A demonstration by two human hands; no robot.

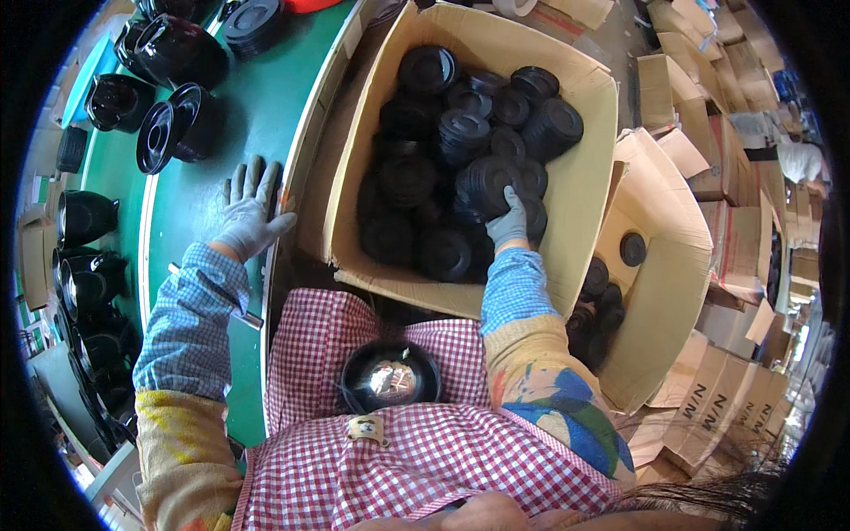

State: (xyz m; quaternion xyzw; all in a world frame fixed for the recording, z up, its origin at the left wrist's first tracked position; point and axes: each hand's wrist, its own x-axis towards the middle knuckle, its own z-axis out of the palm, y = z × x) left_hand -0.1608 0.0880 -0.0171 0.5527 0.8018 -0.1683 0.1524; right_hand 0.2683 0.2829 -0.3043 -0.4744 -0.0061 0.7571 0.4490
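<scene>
My left hand (pixel 248 217), in a grey glove, lies flat with fingers spread on the green work surface (pixel 199 292), close to its edge. My right hand (pixel 509 221), also gloved, reaches into a large open cardboard box (pixel 416 281) and grips a stack of black ridged discs (pixel 482 188). Part of that hand's fingers is hidden behind the stack. More stacks of black discs (pixel 428 71) fill the box. A glossy black bowl-shaped piece (pixel 390 376) rests on my lap, over the red checked apron (pixel 328 469).
Shiny black pots (pixel 177 53) and a two-part black piece (pixel 173 128) stand on the green surface's far left, near stacked discs (pixel 254 25). More black pots (pixel 88 283) line the left edge. A second cardboard box (pixel 660 301) with black discs adjoins on the right; cartons (pixel 726 398) lie beyond.
</scene>
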